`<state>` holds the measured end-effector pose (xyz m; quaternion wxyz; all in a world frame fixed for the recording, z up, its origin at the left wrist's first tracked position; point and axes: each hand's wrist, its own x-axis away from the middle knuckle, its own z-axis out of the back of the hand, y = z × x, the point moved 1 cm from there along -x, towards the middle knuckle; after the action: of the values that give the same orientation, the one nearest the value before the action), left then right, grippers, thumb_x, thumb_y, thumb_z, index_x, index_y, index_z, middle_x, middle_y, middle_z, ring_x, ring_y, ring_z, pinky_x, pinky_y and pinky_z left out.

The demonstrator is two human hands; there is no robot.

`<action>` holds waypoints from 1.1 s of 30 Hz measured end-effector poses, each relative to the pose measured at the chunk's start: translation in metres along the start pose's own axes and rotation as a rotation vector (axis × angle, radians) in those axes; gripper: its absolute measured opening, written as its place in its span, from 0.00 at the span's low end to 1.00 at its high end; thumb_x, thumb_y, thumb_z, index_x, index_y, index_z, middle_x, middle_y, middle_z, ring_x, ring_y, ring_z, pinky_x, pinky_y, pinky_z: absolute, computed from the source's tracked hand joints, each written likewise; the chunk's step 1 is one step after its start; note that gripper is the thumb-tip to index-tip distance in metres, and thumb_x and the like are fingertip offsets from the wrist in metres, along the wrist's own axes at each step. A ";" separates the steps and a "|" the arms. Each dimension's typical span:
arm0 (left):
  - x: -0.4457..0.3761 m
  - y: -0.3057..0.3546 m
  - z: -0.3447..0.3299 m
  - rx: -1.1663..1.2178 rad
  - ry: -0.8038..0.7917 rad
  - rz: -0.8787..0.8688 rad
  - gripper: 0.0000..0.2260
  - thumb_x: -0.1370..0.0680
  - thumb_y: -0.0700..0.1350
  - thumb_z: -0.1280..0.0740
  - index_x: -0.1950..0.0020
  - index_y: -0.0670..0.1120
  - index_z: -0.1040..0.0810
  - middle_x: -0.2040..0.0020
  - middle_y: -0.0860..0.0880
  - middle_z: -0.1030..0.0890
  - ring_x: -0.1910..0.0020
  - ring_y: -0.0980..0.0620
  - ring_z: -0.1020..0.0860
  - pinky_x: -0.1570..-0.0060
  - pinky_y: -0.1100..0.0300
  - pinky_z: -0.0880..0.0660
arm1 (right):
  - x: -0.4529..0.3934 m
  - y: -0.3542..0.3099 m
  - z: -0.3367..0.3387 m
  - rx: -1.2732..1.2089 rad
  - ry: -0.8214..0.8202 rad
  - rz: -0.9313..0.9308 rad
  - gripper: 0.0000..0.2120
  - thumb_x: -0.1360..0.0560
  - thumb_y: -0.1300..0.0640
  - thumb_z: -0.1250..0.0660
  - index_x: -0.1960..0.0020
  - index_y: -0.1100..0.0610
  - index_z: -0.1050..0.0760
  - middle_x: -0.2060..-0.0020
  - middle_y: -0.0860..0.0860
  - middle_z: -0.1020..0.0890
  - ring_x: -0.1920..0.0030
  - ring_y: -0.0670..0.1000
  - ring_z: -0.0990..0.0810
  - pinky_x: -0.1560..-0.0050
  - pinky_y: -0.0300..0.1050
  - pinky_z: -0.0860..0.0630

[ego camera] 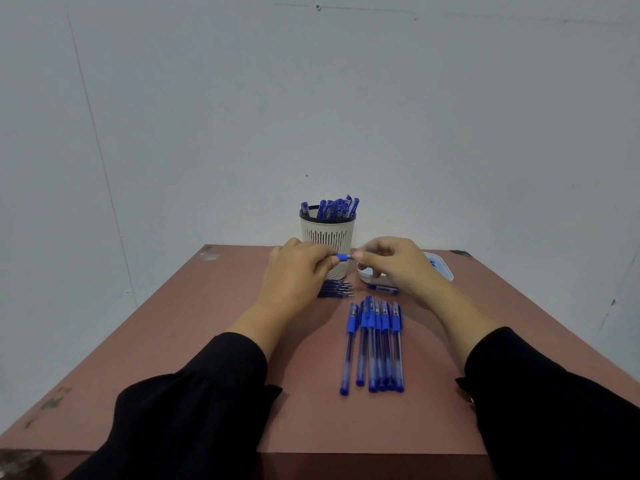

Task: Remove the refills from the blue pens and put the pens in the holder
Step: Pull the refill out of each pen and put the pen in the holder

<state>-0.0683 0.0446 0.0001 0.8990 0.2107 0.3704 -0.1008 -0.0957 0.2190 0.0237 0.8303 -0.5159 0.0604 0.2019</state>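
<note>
A blue pen point(342, 257) is held level in front of the holder, with only its blue grip showing between my hands. My left hand point(298, 271) grips its barrel and my right hand point(393, 263) pinches its tip end. The white slotted holder point(327, 233) with a black rim stands at the table's far middle, with several blue pens in it. Several capped blue pens point(376, 344) lie side by side on the table in front of me. A small row of dark refills point(336, 288) lies just under my left hand. One blue cap point(383, 289) lies below my right hand.
A shallow white tray point(443, 266) with small blue pieces sits at the far right, partly behind my right hand. The reddish-brown table point(194, 341) ends at a plain wall behind the holder. My black sleeves cover the near edge.
</note>
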 end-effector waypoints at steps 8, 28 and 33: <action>0.000 0.000 -0.001 0.013 0.013 -0.025 0.09 0.21 0.52 0.38 0.47 0.53 0.19 0.57 0.55 0.20 0.57 0.55 0.33 0.51 0.55 0.35 | 0.001 0.001 0.001 0.028 -0.030 0.014 0.13 0.23 0.46 0.35 0.58 0.54 0.19 0.65 0.49 0.17 0.67 0.43 0.23 0.57 0.43 0.25; 0.000 -0.004 0.000 -0.041 -0.040 0.032 0.10 0.20 0.52 0.39 0.46 0.54 0.19 0.55 0.55 0.19 0.57 0.54 0.33 0.52 0.57 0.37 | -0.009 0.020 0.030 0.412 0.024 -0.071 0.04 0.27 0.51 0.30 0.59 0.49 0.20 0.60 0.46 0.17 0.57 0.46 0.21 0.51 0.46 0.24; 0.001 -0.005 -0.002 -0.049 -0.075 0.036 0.11 0.20 0.52 0.40 0.45 0.54 0.19 0.54 0.55 0.19 0.56 0.54 0.33 0.49 0.55 0.35 | 0.001 0.019 0.034 0.814 -0.077 -0.141 0.03 0.30 0.50 0.28 0.56 0.45 0.17 0.61 0.40 0.20 0.63 0.39 0.27 0.65 0.36 0.34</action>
<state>-0.0704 0.0412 -0.0029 0.9189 0.1912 0.3349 -0.0836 -0.1064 0.2566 0.0233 0.9799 -0.1406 0.0687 0.1234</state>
